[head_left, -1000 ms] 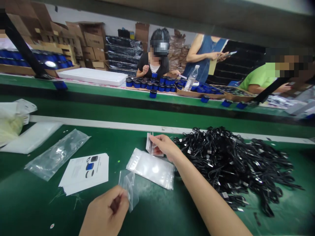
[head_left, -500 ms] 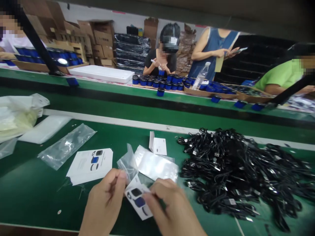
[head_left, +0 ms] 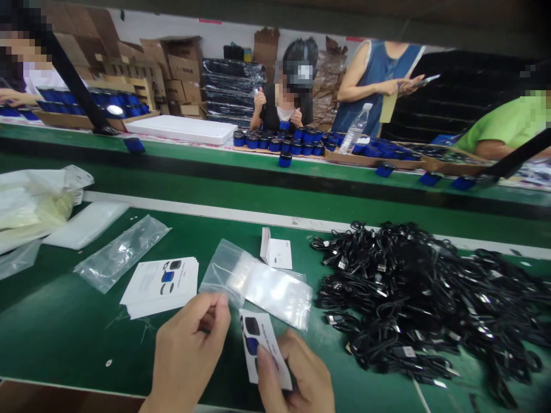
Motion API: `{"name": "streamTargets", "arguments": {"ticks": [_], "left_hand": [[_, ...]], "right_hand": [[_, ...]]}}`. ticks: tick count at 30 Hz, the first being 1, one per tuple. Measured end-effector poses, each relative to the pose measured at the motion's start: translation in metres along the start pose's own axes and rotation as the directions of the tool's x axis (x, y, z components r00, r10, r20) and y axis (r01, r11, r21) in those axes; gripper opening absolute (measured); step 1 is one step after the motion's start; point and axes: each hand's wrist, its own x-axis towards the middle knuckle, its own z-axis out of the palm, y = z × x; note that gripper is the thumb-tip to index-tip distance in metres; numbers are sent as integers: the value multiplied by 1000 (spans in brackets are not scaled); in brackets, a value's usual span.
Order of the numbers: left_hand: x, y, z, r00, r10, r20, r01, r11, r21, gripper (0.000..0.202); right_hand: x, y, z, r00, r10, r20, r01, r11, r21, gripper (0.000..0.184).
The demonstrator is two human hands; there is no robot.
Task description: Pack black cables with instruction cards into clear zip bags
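Note:
My right hand point(head_left: 297, 373) grips a printed leaflet point(head_left: 253, 327) with product pictures on it, thumb across its front. The leaflet is tilted and bent a little. To its left, my left hand point(head_left: 193, 338) is closed in a pinch at the near edge of a clear plastic bag point(head_left: 226, 264). That bag overlaps a stack of clear bags point(head_left: 279, 292) on the green table. Left of my hands lies a pile of matching printed leaflets point(head_left: 150, 287). Behind the bags stands a small folded white booklet stack point(head_left: 278, 252).
A heap of black USB cables point(head_left: 413, 298) covers the right side. Another clear bag point(head_left: 123, 252) and a white packet point(head_left: 86, 223) lie left. Beyond a pale strip point(head_left: 206, 216), blue-and-black items point(head_left: 284, 159) sit on the green line. Several people work or stand behind it.
My right hand has drawn the leaflet down and right, away from my left hand. The clear bag has spread flatter over the bag stack. The view has shifted slightly.

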Motion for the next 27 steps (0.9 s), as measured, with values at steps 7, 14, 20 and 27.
{"name": "streamTargets", "arguments": {"ticks": [7,14,20,27], "left_hand": [[-3,0,1,978,210,14,-210,973,93,24],[-7,5,4,860,494,125,-508,851,131,25],[-18,-7,10,778,575,251,-609,790,77,19],[-27,-13,9,852,484,199,-492,870,-8,17]], "right_hand": [[15,-8,-4,828,-517,-218,399,815,-419,13],[21,-1,-12,887,-437,150,445,720,-532,22],[30,-6,-23,957,-136,255,227,900,-372,21],[32,-5,-30,927,-4,375,64,987,-148,15]]}}
